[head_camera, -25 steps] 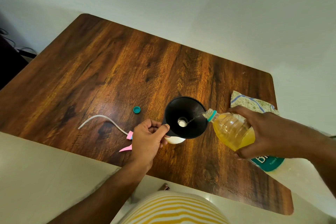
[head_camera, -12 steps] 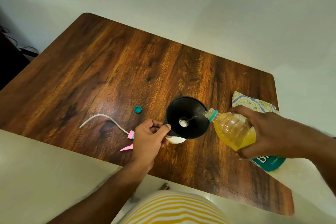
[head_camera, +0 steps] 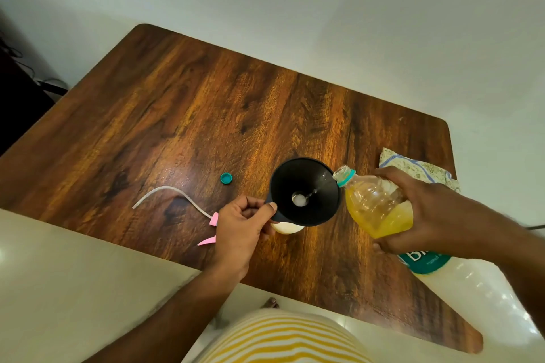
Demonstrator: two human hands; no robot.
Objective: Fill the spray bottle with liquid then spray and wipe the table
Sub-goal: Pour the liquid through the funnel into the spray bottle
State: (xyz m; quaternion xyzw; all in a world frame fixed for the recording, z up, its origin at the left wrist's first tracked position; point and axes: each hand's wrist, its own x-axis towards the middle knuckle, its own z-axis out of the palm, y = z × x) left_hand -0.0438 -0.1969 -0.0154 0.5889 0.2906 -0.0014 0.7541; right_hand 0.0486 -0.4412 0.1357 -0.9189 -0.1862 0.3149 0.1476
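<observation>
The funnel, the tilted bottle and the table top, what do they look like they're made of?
Funnel: likely plastic, matte black, with only a dull sheen on its smooth cone.
Bottle: clear thin plastic, glossy; the yellow liquid shows through its ribbed wall.
Table: wood or a wood-grain laminate, I can't tell which; brown streaked grain with a soft shine.

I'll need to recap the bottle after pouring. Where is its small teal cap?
The teal cap lies loose on the wooden table, left of the black funnel and beyond the left hand.
</observation>
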